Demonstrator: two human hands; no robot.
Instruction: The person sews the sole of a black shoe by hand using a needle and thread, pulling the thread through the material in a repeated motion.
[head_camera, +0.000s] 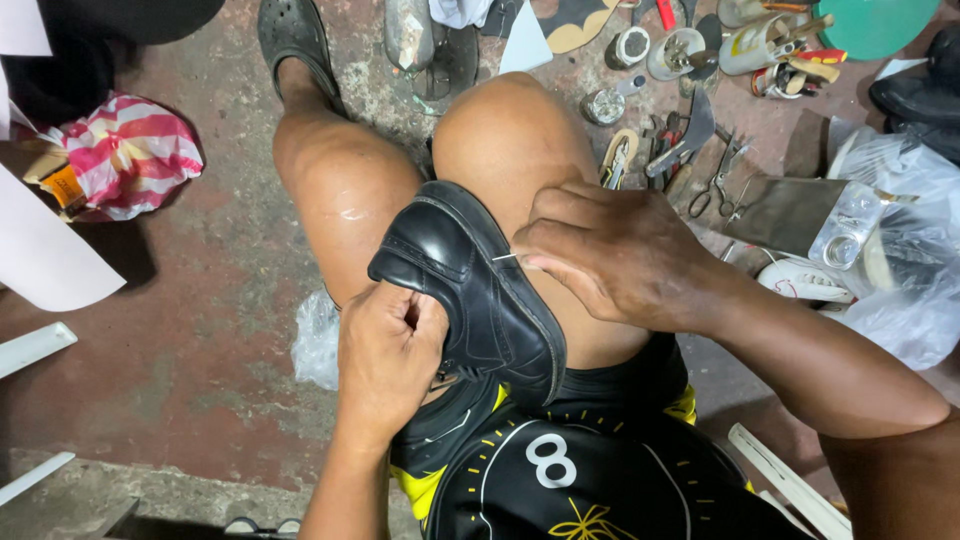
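Both hands grip a glossy black shoe (470, 290), right hand (615, 255) seemingly pinching a needle (505, 257).

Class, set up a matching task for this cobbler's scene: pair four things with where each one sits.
Things:
1. black leather shoe
2. left hand
3. right hand
4. metal scissors

Places:
A. on the floor, right of the knee
B. gripping the shoe's opening
C. resting on the thighs
D. pinching a thin needle at the shoe's sole edge

Pairs: 1-C, 2-B, 3-D, 4-A
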